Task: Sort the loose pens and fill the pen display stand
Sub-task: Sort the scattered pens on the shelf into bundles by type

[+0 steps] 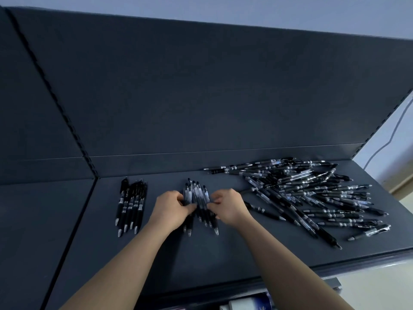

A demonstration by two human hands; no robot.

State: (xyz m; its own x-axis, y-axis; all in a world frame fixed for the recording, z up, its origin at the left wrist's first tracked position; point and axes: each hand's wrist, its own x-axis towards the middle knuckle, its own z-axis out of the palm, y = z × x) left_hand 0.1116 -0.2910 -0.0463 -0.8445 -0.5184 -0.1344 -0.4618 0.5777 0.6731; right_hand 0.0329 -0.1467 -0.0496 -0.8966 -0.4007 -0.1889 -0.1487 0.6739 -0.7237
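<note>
Pen bundle between left hand and right hand, fingers clamped around it.

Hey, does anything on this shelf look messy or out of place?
Yes. The heap of pens on the right lies jumbled, crossing at all angles, unlike the tidy row at the left. The left hand and right hand grip the middle bunch.
</note>
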